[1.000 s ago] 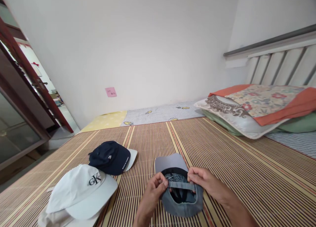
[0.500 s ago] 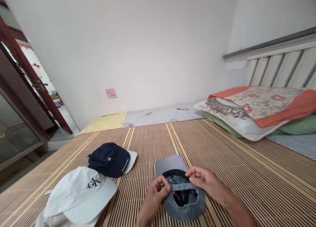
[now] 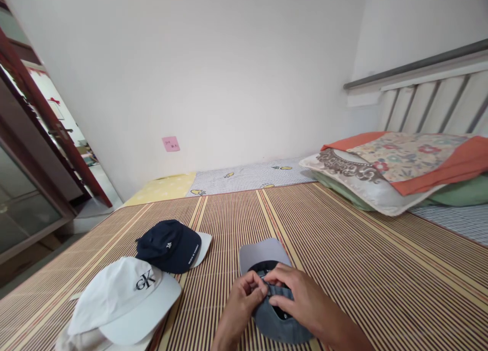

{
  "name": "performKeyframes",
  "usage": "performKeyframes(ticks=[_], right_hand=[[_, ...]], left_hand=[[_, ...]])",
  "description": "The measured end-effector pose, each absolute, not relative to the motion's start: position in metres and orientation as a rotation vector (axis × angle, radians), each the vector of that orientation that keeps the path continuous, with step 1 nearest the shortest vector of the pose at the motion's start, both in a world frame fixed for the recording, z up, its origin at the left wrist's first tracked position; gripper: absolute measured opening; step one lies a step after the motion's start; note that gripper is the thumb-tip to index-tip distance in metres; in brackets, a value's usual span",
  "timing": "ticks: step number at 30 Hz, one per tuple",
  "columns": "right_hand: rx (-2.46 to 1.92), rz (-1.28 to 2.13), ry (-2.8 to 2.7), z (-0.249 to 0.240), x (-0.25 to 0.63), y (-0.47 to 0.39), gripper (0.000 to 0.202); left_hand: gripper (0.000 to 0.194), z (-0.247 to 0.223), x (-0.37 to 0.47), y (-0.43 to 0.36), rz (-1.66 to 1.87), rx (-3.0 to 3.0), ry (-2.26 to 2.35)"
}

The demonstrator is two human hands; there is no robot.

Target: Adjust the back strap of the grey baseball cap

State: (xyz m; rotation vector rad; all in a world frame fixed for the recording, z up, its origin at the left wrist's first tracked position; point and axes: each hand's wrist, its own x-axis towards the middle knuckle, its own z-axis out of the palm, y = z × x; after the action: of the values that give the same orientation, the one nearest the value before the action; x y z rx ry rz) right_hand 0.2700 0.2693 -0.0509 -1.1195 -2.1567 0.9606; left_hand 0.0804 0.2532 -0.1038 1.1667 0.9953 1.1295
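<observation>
A grey-blue cap (image 3: 280,328) lies upside down on the striped mat, its lighter brim (image 3: 263,252) pointing away from me. My left hand (image 3: 244,302) pinches the left end of the cap's back strap (image 3: 281,291). Close beside it, my right hand (image 3: 299,297) reaches over the opening, fingers bent around the strap near the same end. The fingertips nearly meet, and the strap's end between them is hidden. Part of the cap's dark inside shows under my right hand.
On the left of the mat (image 3: 213,310) sit a white cap (image 3: 118,300) with black letters, over a beige one (image 3: 84,340), and a navy cap (image 3: 168,244). Pillows (image 3: 381,188) lie at the right, by a slatted headboard (image 3: 430,107). A pink note (image 3: 170,144) is on the wall.
My right hand has moved left from the cap's right side to the strap, beside my left hand. My left hand has stayed almost in place.
</observation>
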Motion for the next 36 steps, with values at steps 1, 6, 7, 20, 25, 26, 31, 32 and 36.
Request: performKeyframes(ticks=[1,6,7,20,25,26,31,32,36], right_hand=[[-1.134,0.936,-2.17,-0.051,0.268,0.269,0.027],[-1.16,0.847,-2.21,-0.053,0.267,0.268,0.017],[-1.155,0.834,-2.211,-0.053,0.267,0.268,0.018],[-1.162,0.913,-2.17,-0.051,0.273,0.271,0.02],[-1.062,1.052,-2.069,-0.054,0.286,0.277,0.02],[-1.062,1.083,-2.045,-0.056,0.29,0.279,0.023],[-1.115,1.213,-2.068,-0.068,0.315,0.287,0.033],[-1.104,1.268,-2.068,-0.07,0.319,0.289,0.03],[-0.965,1.471,-1.948,-0.075,0.325,0.296,0.016]], left_hand=[[0.057,-0.103,0.081,0.253,1.125,1.168,0.99],[0.053,-0.1,0.081,0.251,1.126,1.165,0.999],[0.053,-0.099,0.081,0.251,1.128,1.165,0.998],[0.049,-0.103,0.077,0.252,1.172,1.192,0.903],[0.042,-0.103,0.074,0.252,1.235,1.165,0.936],[0.041,-0.104,0.073,0.252,1.247,1.156,0.938],[0.041,-0.106,0.074,0.254,1.237,1.143,0.94],[0.04,-0.105,0.074,0.254,1.231,1.146,0.951],[0.032,-0.103,0.077,0.252,1.185,1.171,0.994]])
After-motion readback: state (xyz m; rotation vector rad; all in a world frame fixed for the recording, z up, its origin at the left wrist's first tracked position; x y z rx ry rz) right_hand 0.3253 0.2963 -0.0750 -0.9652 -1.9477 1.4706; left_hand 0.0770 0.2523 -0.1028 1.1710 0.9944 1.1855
